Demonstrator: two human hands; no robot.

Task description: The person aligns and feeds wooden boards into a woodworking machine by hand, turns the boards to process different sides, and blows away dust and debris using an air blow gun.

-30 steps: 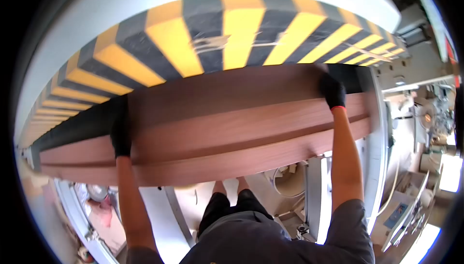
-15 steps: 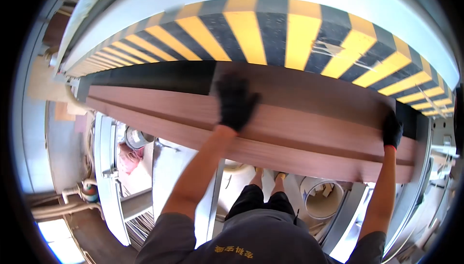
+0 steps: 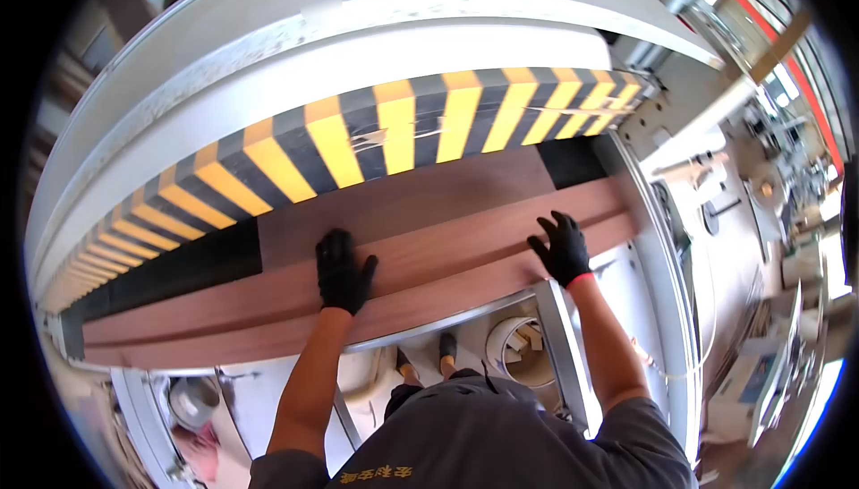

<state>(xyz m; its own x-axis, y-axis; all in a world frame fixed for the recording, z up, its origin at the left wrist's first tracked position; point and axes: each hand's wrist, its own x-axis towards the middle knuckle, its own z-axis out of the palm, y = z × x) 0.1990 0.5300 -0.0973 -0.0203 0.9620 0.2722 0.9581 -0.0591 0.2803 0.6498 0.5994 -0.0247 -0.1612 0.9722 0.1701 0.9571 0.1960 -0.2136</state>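
My left hand [image 3: 344,274], in a black glove, lies with its fingers spread over a long reddish-brown board [image 3: 456,237], close to the front edge of a wider brown panel [image 3: 412,198]. The panel runs back beneath a yellow-and-black striped beam [image 3: 398,127], which hides its far part. Farther right, my right hand [image 3: 564,252], gloved too, is open above the board's right portion, fingers apart; contact is not certain. A second long brown strip [image 3: 447,299] or a lower step of the board extends along the front.
Dark bed surface [image 3: 210,256] shows on both sides of the panel. A metal side frame [image 3: 667,283] borders the machine on the right. Under the front edge stand a round bin [image 3: 501,350] with wood offcuts and a metal bucket [image 3: 194,401].
My view has swung to the right. My right hand has left the panel's right edge and come back over the front boards. My left hand has moved inward from the panel's left edge.
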